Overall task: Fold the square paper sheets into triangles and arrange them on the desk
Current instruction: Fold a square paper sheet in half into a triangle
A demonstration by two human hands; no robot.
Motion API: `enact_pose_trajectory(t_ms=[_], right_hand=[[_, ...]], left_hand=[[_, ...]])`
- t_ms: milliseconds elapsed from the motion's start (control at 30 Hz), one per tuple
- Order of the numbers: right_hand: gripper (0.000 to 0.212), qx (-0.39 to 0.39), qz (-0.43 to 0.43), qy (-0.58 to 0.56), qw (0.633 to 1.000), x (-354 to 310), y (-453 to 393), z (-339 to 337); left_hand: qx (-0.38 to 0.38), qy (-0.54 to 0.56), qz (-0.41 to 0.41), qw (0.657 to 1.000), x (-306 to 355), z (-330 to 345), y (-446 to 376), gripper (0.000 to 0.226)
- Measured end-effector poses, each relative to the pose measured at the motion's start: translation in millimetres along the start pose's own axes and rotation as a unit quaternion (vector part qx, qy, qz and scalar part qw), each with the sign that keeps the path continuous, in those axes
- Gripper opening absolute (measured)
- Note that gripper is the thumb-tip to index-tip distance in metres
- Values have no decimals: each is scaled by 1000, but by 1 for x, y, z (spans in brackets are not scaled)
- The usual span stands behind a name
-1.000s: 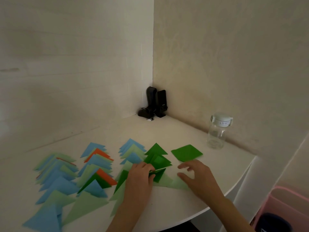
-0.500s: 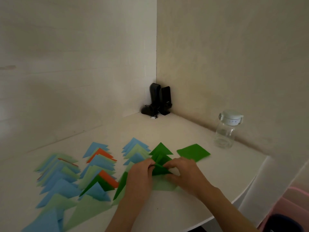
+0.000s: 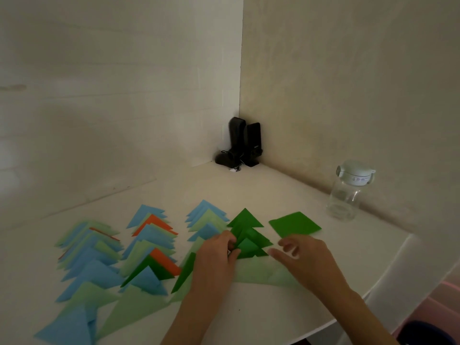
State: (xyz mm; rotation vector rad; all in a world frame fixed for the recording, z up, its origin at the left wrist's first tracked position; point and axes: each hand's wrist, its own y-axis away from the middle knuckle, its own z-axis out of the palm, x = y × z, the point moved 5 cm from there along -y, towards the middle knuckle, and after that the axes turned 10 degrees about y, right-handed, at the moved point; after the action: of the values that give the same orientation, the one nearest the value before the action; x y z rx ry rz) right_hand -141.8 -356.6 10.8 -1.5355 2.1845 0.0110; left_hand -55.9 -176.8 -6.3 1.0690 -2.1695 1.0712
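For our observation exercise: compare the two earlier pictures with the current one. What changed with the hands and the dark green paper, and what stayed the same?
The right hand let go of the dark green triangle and drew back rightward, fingers relaxed. The left hand still pinches it on the dark green row. The unfolded green square, bottle and other rows stayed put.

The left hand covers the near part of the dark green triangles, so its fingertips' grip there cannot be told. The right hand is motion-blurred. Light green triangles lie partly under both hands. The surface's near edge is cut off below.
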Motion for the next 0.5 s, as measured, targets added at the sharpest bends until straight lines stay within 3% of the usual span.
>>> enact_pose_trajectory(t_ms=[200, 333, 500], right_hand=[[28, -94, 50, 27, 994, 28, 28, 4], [21, -95, 45, 18, 994, 27, 33, 3], [26, -60, 26, -51, 997, 0, 30, -11]], left_hand=[[17, 1, -2, 1000, 1, 2, -1, 10], [6, -7, -3, 1000, 5, 4, 0, 6], [7, -11, -16, 1000, 4, 3, 0, 8]])
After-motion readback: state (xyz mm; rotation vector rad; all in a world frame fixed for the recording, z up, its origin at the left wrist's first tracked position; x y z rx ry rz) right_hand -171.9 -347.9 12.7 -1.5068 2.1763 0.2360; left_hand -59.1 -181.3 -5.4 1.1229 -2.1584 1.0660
